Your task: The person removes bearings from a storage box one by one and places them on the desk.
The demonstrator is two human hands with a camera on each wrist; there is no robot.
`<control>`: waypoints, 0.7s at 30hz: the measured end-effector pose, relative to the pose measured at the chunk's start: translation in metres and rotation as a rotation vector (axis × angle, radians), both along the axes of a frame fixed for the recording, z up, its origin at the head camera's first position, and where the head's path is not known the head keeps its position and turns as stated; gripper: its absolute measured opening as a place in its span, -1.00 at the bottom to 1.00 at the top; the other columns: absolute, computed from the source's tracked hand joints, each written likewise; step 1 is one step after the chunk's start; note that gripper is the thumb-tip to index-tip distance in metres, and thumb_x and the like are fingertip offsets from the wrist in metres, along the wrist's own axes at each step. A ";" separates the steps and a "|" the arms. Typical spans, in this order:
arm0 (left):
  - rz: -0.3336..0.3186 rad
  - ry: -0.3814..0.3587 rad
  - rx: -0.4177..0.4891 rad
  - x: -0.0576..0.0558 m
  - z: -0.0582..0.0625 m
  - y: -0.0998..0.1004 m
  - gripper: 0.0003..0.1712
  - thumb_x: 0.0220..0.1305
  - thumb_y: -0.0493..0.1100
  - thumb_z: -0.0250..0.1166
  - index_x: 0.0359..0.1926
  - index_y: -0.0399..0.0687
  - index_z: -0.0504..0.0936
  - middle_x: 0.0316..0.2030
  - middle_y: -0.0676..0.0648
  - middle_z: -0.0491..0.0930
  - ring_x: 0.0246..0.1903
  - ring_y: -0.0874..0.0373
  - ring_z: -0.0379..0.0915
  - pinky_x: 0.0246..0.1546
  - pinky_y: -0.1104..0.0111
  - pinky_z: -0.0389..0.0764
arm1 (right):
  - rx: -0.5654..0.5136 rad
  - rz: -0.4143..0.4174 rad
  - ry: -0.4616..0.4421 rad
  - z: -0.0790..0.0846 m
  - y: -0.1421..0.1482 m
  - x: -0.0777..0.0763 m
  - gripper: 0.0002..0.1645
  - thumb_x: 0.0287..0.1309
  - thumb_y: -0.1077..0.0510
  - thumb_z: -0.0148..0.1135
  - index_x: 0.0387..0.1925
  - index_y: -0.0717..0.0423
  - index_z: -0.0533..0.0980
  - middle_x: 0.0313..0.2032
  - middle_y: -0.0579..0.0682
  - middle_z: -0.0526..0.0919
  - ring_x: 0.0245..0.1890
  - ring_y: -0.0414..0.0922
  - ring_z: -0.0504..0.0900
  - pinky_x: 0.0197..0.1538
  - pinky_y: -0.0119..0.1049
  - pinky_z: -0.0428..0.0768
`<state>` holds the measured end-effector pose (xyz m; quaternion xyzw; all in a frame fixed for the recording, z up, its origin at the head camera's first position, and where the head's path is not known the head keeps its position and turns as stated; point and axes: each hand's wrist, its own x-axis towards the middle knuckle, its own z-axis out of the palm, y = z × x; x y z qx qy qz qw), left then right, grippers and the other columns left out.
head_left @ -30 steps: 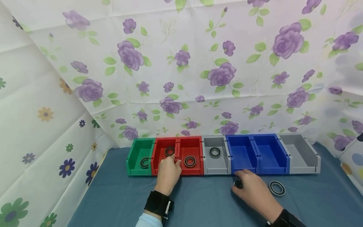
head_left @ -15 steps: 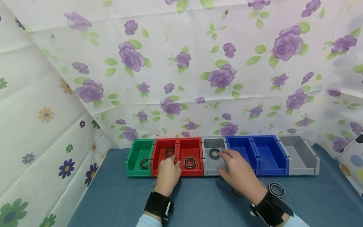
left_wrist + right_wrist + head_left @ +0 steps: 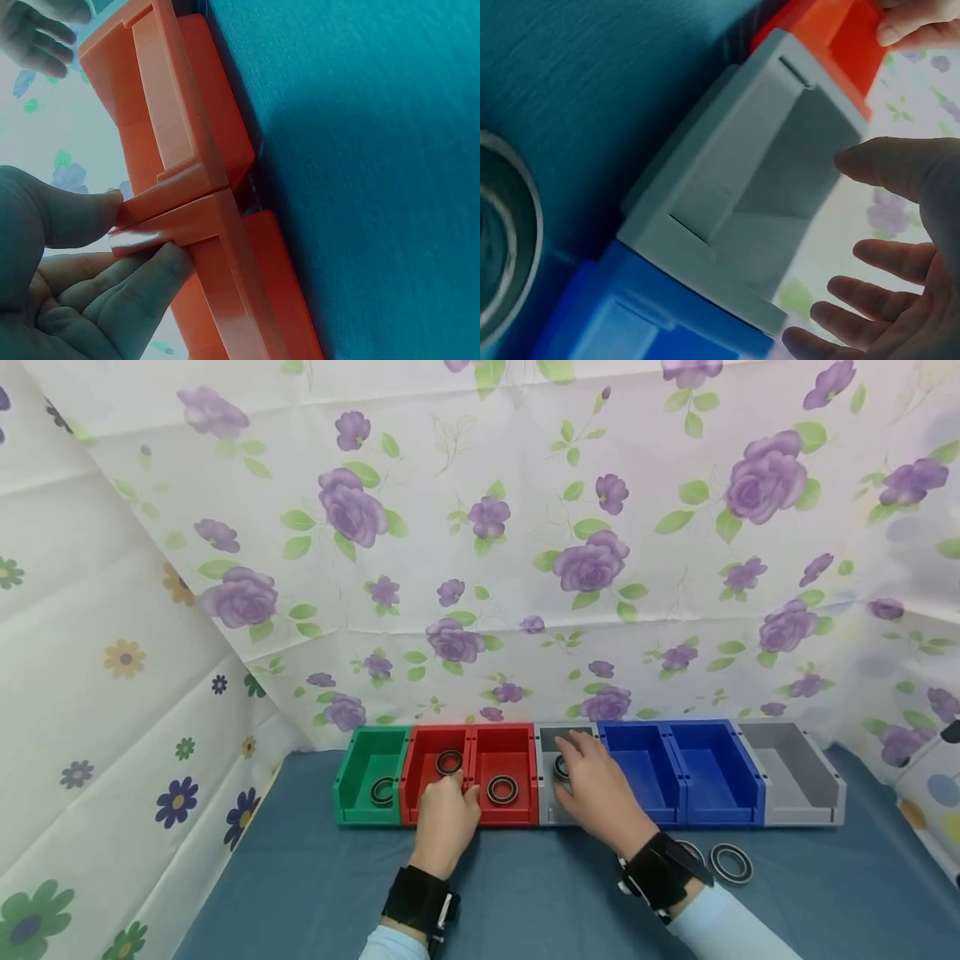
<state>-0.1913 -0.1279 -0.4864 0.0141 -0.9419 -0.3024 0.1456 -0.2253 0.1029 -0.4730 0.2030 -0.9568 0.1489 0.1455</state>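
Observation:
My left hand (image 3: 447,814) pinches the adjoining walls of two red bins (image 3: 217,199), thumb on one side and fingertips on the other. A bearing lies in each: one bearing (image 3: 438,764) in the left bin, another bearing (image 3: 491,790) in the right. My right hand (image 3: 600,789) is over the grey bin (image 3: 742,180) beside them, its fingers spread and nothing in its grasp. Inside that bin a bearing (image 3: 558,767) shows partly behind the right hand in the head view.
A green bin (image 3: 345,802) with a bearing (image 3: 373,792) ends the row at left. Two blue bins (image 3: 723,814) and another grey bin (image 3: 806,814) continue it rightward. On the blue cloth lie a bearing (image 3: 715,864) and another partly hidden by the right wrist.
My right hand has moved left and up from the bearings on the cloth to the grey bin. My left hand has stayed in place at the red bins.

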 end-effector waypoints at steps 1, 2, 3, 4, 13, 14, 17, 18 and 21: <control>0.002 -0.002 -0.002 0.000 0.000 0.000 -0.56 0.23 -0.10 0.25 0.05 -0.27 0.54 -0.27 -0.15 0.62 -0.56 0.27 0.47 -0.50 0.44 0.52 | 0.002 -0.010 -0.011 -0.002 -0.002 -0.002 -0.18 -0.05 0.00 0.36 0.25 0.16 0.31 0.24 0.20 0.26 0.25 0.13 0.19 0.15 0.06 0.29; 0.003 -0.005 -0.003 0.000 0.000 0.000 -0.56 0.23 -0.10 0.25 0.06 -0.27 0.53 -0.24 -0.16 0.61 -0.54 0.25 0.49 -0.49 0.43 0.53 | 0.007 -0.020 -0.022 -0.004 -0.003 -0.004 -0.18 -0.05 0.01 0.36 0.25 0.16 0.31 0.24 0.20 0.26 0.25 0.14 0.19 0.16 0.07 0.28; 0.005 -0.005 -0.004 0.000 0.000 0.001 -0.55 0.22 -0.10 0.25 0.06 -0.27 0.53 -0.23 -0.16 0.61 -0.53 0.24 0.50 -0.48 0.42 0.54 | 0.012 -0.032 -0.030 -0.006 -0.005 -0.005 -0.19 -0.06 0.01 0.36 0.25 0.16 0.32 0.24 0.20 0.26 0.25 0.14 0.18 0.16 0.08 0.27; 0.007 -0.003 -0.006 0.000 0.000 0.001 -0.55 0.22 -0.10 0.25 0.07 -0.27 0.53 -0.21 -0.17 0.61 -0.51 0.23 0.51 -0.47 0.40 0.55 | 0.019 -0.044 -0.035 -0.007 -0.006 -0.006 -0.20 -0.06 0.01 0.36 0.24 0.16 0.32 0.24 0.20 0.26 0.26 0.14 0.18 0.17 0.08 0.26; -0.009 -0.021 0.015 0.000 0.001 0.000 -0.69 0.25 -0.10 0.22 -0.08 -0.21 0.58 -0.59 0.04 0.48 -0.70 0.33 0.32 -0.67 0.47 0.41 | 0.072 -0.071 -0.062 -0.013 -0.021 -0.012 -0.24 -0.05 0.04 0.36 0.21 0.18 0.36 0.23 0.22 0.28 0.28 0.13 0.15 0.23 0.01 0.18; -0.011 -0.023 0.015 0.000 0.001 0.000 -0.69 0.25 -0.10 0.22 -0.08 -0.21 0.58 -0.60 0.04 0.47 -0.70 0.34 0.31 -0.67 0.48 0.40 | 0.078 -0.074 -0.065 -0.014 -0.022 -0.013 -0.24 -0.05 0.04 0.36 0.21 0.17 0.36 0.23 0.22 0.28 0.28 0.13 0.16 0.23 0.01 0.19; -0.011 -0.016 0.010 0.000 0.001 0.000 -0.64 0.24 -0.10 0.23 -0.02 -0.24 0.57 -0.52 0.00 0.54 -0.68 0.36 0.32 -0.63 0.50 0.43 | 0.097 -0.081 -0.078 -0.015 -0.023 -0.015 -0.24 -0.06 0.04 0.37 0.21 0.15 0.37 0.24 0.22 0.28 0.28 0.13 0.16 0.23 0.01 0.19; -0.013 -0.014 0.012 0.000 0.001 0.000 -0.63 0.24 -0.11 0.23 -0.01 -0.24 0.56 -0.50 -0.01 0.55 -0.67 0.35 0.33 -0.62 0.49 0.43 | 0.102 -0.081 -0.084 -0.016 -0.023 -0.016 -0.24 -0.06 0.04 0.37 0.21 0.14 0.38 0.24 0.22 0.28 0.28 0.14 0.16 0.23 0.01 0.19; -0.013 -0.009 0.010 0.000 0.002 0.000 -0.64 0.23 -0.11 0.24 -0.02 -0.24 0.57 -0.48 -0.02 0.56 -0.67 0.35 0.33 -0.60 0.49 0.44 | 0.107 -0.081 -0.103 -0.017 -0.024 -0.018 -0.25 -0.06 0.05 0.37 0.21 0.13 0.38 0.24 0.23 0.27 0.27 0.15 0.17 0.22 0.01 0.20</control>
